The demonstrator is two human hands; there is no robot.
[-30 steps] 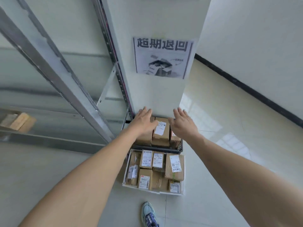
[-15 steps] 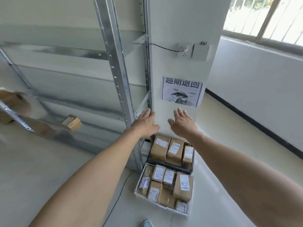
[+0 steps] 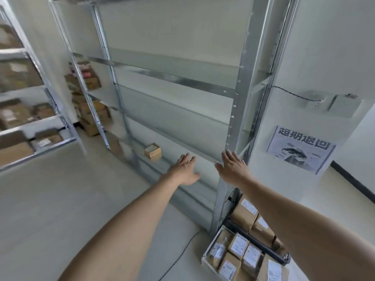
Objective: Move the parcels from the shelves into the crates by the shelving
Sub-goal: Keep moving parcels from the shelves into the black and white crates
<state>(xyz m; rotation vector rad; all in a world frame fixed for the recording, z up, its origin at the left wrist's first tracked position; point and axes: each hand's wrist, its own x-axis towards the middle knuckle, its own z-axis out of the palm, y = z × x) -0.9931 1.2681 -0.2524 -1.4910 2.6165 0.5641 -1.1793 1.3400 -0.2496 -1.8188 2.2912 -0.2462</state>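
The left hand [image 3: 185,169] and right hand [image 3: 231,168] hover empty, fingers straight; the small parcel [image 3: 152,151] at ten o'clock may slide back if grabbed hastily.

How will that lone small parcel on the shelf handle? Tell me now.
The small parcel is a squared cardboard box, so probably stiff, not floppy. Being compact, it is likely light. It sits flat on the metal shelf, so a push should slide it, not roll it.

The left forearm [image 3: 121,230] and right forearm [image 3: 304,224] are bare, uncovered as far as the view's lower edge. The left hand [image 3: 185,169] and right hand [image 3: 232,168] are bare too.
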